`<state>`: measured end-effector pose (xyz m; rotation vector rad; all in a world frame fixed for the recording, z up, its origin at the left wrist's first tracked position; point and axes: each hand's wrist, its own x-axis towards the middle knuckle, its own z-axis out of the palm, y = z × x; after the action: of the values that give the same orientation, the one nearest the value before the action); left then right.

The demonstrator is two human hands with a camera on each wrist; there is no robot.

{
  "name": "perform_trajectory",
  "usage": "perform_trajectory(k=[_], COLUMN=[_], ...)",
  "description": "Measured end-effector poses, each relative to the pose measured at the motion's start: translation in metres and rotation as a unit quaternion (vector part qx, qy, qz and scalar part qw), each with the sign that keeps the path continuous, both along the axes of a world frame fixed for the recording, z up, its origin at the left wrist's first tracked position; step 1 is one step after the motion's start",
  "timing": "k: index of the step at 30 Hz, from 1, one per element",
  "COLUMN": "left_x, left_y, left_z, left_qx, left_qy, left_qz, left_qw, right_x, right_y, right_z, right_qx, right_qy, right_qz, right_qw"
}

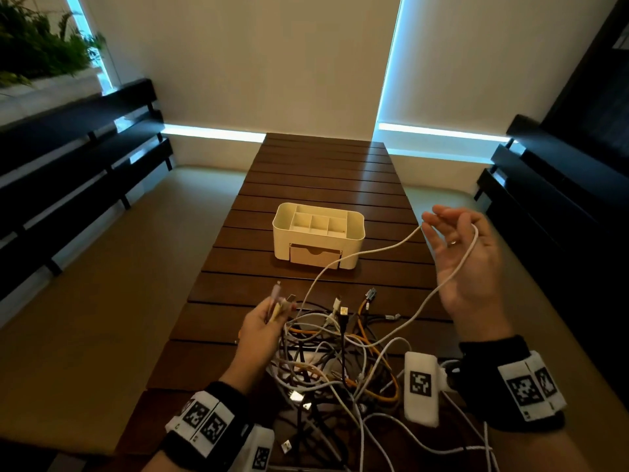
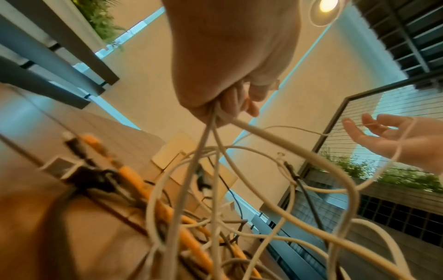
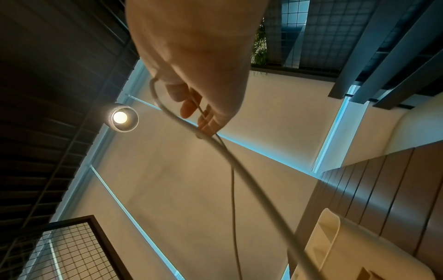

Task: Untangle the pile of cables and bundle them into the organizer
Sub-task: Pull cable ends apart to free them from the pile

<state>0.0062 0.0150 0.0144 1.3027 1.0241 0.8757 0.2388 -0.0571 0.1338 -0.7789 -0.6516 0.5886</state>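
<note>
A tangled pile of cables [image 1: 340,362], white, grey, black and orange, lies on the near end of the slatted wooden table [image 1: 316,172]. My left hand [image 1: 263,327] is raised just left of the pile and grips a bunch of white cable ends [image 2: 210,132], with plugs sticking out above the fist. My right hand [image 1: 469,257] is lifted at the right, palm up and fingers relaxed. One long white cable [image 1: 367,253] is draped in a loop round it and runs back down to the left hand. The white organizer [image 1: 347,253] stands mid-table beyond the pile.
The organizer has several empty top compartments and a small drawer [image 1: 315,255] in front. Dark benches [image 1: 85,172] run along both sides of the table. Cream floor borders it. A lit lamp [image 3: 121,117] hangs overhead.
</note>
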Motion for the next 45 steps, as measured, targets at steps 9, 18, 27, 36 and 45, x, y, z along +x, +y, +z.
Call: perform_trajectory(k=[9,18,27,36,45], left_x=[0.022,0.030,0.023,0.023,0.003], left_y=[0.008,-0.003,0.001,0.000,0.000], left_z=[-0.005,0.026,0.029,0.015,-0.030], left_qx=[0.100,0.166,0.087,0.029,0.067], left_qy=[0.190,0.043,-0.007,0.004,0.163], left_qz=[-0.068,-0.103,-0.098,-0.162,-0.219], left_qw=[0.974,0.980,0.991,0.986,0.960], right_x=[-0.008,-0.041,-0.056,-0.061,-0.032], right_y=[-0.005,0.007,0.007,0.009,-0.006], right_z=[0.006,-0.035,-0.047,-0.054,0.028], right_qx=[-0.032,-0.326,-0.274,-0.178,0.052], right_qy=[-0.027,-0.551,-0.490,-0.392,-0.067], right_qz=[0.017,0.064,0.223,0.034,-0.086], right_qw=[0.999,0.765,0.797,0.902,0.993])
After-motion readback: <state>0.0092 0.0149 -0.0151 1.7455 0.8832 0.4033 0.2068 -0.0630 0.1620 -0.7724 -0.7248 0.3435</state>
